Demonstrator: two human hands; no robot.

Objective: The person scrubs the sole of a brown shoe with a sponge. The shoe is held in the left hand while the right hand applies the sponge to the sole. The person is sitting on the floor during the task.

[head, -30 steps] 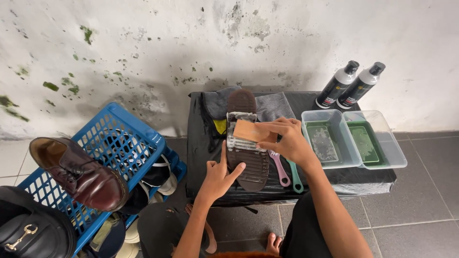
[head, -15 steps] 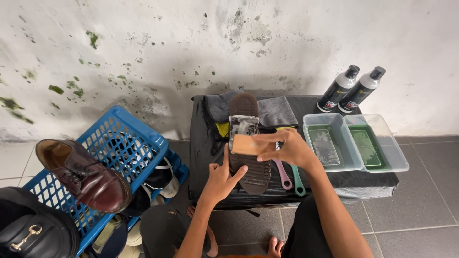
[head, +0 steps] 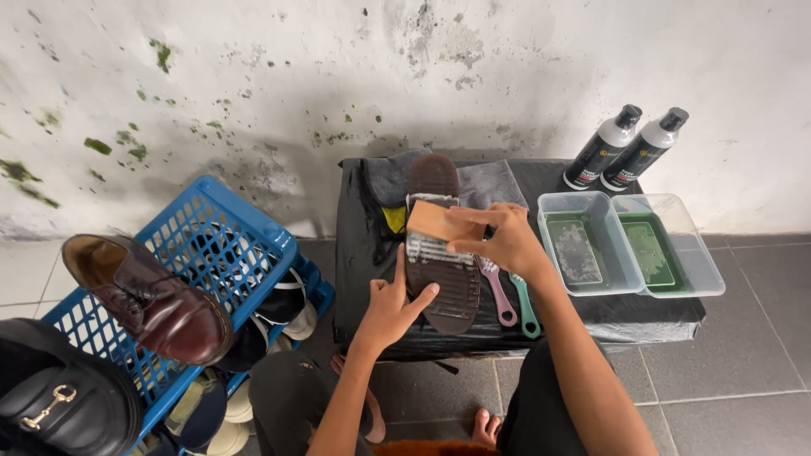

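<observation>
Rough whitewashed wall (head: 253,76) w/ green mould specks and dark stains, grey tiled floor (head: 743,355) below. Low worktop (head: 355,253) wrapped in shiny black plastic sits against it. Blue lattice plastic crate (head: 211,245) at left, glossy brown leather shoe (head: 148,295) on its rim. On worktop: two clear plastic tubs (head: 629,245) w/ green liquid, two black-and-white bottles (head: 625,148) behind. Centre: shoe sole-up (head: 443,253), ribbed dark rubber, soapy in the middle. Left hand (head: 393,308) clamped on shoe's edge; right hand (head: 503,241) gripped on tan wooden-backed brush (head: 431,221) pressed to sole. Pink and green brush handles (head: 511,300) just beside.
</observation>
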